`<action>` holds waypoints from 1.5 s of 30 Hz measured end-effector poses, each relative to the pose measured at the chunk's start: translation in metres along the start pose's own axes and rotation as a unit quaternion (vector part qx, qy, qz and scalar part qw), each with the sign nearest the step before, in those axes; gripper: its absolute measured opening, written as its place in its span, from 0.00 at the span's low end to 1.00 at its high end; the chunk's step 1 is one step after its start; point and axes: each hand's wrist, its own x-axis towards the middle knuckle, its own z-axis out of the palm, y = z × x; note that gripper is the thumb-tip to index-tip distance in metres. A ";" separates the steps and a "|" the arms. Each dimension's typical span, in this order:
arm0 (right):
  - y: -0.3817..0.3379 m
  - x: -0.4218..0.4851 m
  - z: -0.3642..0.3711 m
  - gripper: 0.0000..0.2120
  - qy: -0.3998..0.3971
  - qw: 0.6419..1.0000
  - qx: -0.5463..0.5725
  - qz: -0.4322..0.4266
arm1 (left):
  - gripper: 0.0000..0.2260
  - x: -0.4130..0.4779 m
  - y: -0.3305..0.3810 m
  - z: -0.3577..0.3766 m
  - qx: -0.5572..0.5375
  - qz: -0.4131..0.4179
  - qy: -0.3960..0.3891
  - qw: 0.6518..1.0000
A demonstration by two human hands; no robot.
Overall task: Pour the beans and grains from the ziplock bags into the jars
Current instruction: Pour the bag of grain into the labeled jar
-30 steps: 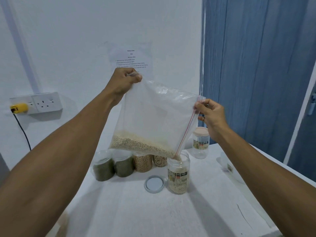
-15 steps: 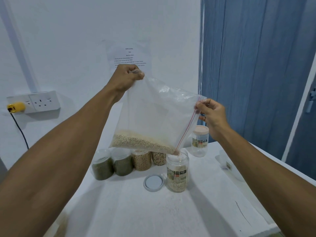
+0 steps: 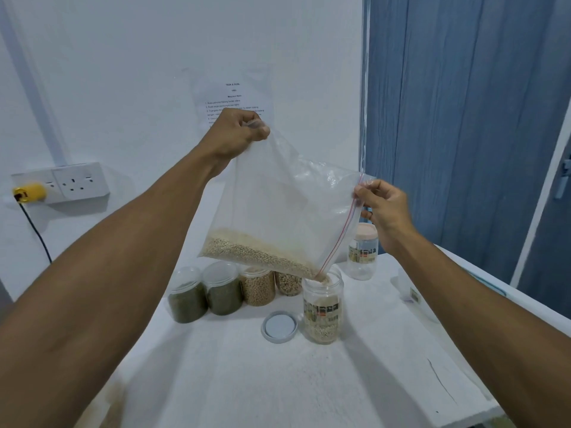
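A clear ziplock bag [image 3: 284, 205] with a red zip line hangs tilted over the table, pale grains [image 3: 256, 251] lying along its lower edge. My left hand [image 3: 236, 132] grips its raised back corner. My right hand [image 3: 381, 205] pinches the zip edge on the right. The bag's lowest corner rests in the mouth of an open labelled jar [image 3: 323, 307], which is partly filled with the same grains. The jar's lid [image 3: 279, 326] lies flat to its left.
Behind stand two jars of green beans [image 3: 204, 295], two jars of pale beans [image 3: 258, 287] and an empty capped jar [image 3: 361, 254]. A wall socket [image 3: 61, 182] with a yellow plug sits left. The white table's [image 3: 278, 381] right edge runs along a blue door.
The bag's lower corner has dropped a little deeper into the jar mouth while grains keep running in. Both hands keep their grip on the bag and have barely shifted.
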 end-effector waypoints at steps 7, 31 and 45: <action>0.000 0.001 0.002 0.04 0.005 1.000 0.001 0.000 | 0.09 -0.001 -0.006 0.000 0.018 0.005 0.004 1.000; -0.004 -0.004 0.014 0.06 -0.028 0.999 0.022 0.004 | 0.10 -0.003 -0.004 -0.010 0.040 -0.008 -0.009 0.999; -0.005 -0.004 0.006 0.03 -0.020 1.000 0.002 -0.009 | 0.09 -0.008 0.000 -0.008 0.008 -0.001 0.001 1.000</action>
